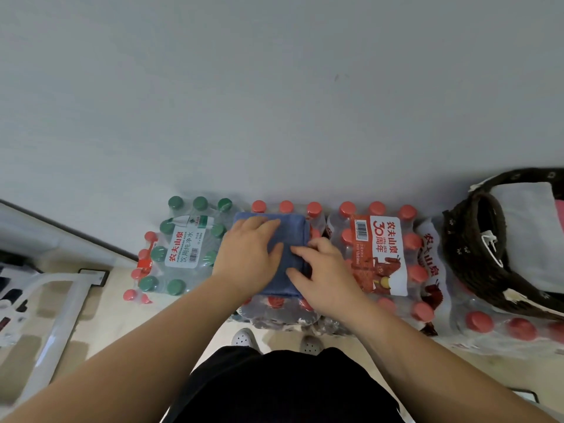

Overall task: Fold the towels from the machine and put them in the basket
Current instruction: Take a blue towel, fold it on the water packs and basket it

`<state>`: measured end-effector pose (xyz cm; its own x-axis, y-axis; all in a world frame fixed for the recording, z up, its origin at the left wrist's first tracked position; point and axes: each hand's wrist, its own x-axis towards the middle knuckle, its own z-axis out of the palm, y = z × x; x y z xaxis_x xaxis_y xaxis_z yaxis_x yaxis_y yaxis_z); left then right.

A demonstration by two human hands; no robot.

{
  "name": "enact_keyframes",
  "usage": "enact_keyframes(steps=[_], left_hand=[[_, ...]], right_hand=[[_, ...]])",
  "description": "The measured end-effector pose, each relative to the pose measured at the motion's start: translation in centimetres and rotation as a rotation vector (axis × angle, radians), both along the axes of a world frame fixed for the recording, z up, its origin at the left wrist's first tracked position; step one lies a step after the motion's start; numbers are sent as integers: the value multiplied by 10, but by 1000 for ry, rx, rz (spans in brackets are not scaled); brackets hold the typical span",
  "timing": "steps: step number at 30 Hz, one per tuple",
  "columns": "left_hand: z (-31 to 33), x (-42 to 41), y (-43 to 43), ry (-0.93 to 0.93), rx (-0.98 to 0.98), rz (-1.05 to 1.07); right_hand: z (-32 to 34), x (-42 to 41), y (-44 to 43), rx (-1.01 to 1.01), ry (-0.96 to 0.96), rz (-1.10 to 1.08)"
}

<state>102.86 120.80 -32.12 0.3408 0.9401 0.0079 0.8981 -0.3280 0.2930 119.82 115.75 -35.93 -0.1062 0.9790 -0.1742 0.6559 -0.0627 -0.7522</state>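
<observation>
Just past the person's light shoes (244,337) on the floor, both hands lie flat on a folded blue towel (291,232). The left hand (247,254) has its fingers spread straight over the towel's left half, and the right hand (328,277) presses its fingertips on the right half; neither grips it. The towel rests on a wrapped pack of red-capped bottles (274,312). A green-capped pack (186,242) is just left. A dark wicker basket (467,254) holding pale cloth (531,233) is well to the right, against the grey wall (274,102).
</observation>
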Motion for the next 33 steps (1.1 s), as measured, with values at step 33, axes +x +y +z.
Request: enact_keyframes(steps=[33], left_hand=[[-35, -47, -30, -128, -95, 201]], right_hand=[[22, -9, 82, 254, -512, 336]])
